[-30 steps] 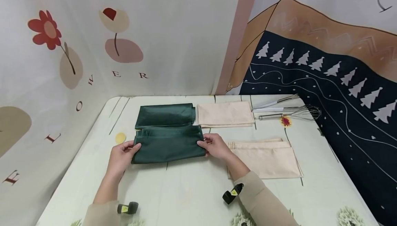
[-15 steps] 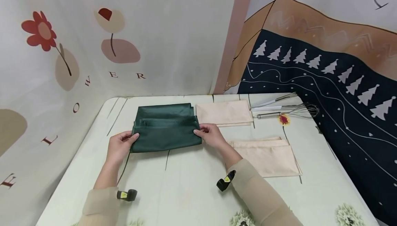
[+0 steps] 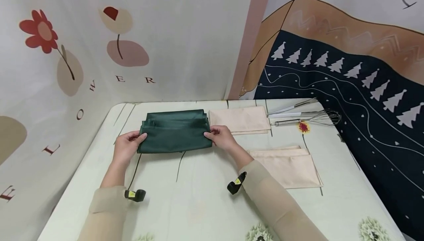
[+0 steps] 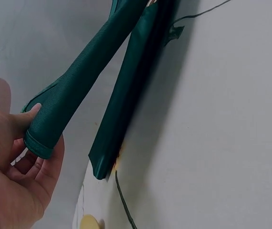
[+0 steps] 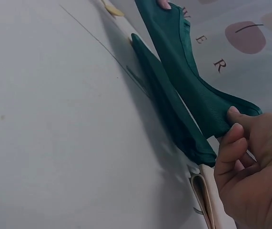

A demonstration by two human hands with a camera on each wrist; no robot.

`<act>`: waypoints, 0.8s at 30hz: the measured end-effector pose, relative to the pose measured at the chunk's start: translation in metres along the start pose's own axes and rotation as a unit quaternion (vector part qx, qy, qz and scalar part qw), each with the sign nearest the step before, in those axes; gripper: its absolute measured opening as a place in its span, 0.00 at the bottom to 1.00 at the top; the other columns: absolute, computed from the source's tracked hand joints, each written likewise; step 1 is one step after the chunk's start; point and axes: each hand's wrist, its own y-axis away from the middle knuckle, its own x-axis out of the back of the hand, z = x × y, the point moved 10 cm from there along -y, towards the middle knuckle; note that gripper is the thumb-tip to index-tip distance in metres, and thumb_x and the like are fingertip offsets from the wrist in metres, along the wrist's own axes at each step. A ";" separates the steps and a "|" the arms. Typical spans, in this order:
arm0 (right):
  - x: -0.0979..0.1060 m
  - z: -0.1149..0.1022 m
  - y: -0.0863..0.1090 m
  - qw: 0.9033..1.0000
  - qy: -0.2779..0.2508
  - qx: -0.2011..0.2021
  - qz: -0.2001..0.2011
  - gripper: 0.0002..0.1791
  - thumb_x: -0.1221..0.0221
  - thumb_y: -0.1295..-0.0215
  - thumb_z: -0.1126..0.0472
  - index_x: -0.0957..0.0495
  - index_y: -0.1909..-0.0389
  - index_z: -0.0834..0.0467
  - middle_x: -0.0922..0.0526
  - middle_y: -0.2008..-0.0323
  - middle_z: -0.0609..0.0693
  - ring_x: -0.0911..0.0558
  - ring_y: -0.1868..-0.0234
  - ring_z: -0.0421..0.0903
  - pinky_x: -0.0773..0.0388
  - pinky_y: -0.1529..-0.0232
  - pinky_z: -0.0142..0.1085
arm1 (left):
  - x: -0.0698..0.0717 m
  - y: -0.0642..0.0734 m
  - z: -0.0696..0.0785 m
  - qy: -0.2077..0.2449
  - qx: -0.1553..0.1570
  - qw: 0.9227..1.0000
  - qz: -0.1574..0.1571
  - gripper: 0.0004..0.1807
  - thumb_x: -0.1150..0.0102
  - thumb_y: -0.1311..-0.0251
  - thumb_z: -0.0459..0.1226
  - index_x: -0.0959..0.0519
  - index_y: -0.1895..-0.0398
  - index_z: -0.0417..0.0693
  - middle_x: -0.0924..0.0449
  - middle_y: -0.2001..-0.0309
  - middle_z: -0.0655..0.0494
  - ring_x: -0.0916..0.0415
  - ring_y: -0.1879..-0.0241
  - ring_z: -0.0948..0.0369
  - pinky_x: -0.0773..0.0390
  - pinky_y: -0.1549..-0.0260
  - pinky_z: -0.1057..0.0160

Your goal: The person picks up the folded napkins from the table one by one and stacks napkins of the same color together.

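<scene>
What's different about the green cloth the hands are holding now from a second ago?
The held green cloth has moved away from the person and now hides more of the other green cloth. The left hand and right hand moved with it, without letting go. The far peach cloth and whisk stayed put.

Seeing solid dark-green folded satiny cloth (image 3: pixel 174 140), solid pale-peach folded rectangular cloths (image 3: pixel 286 171). Also seeing floral-printed off-white flat tabletop (image 3: pixel 195 204), navy-and-brown hanging fabric (image 3: pixel 331 75) bearing white-tree print.
</scene>
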 end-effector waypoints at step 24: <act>-0.006 0.006 -0.042 0.994 -0.077 -0.067 -0.029 0.29 0.37 0.29 0.62 0.30 0.30 0.65 0.21 0.63 0.52 0.23 0.80 0.39 0.23 0.75 0.31 | -0.005 -0.050 -0.005 0.036 0.029 0.999 -0.010 0.30 0.42 0.29 0.49 0.26 0.33 0.38 0.26 0.39 0.42 0.27 0.49 0.60 0.25 0.56 0.71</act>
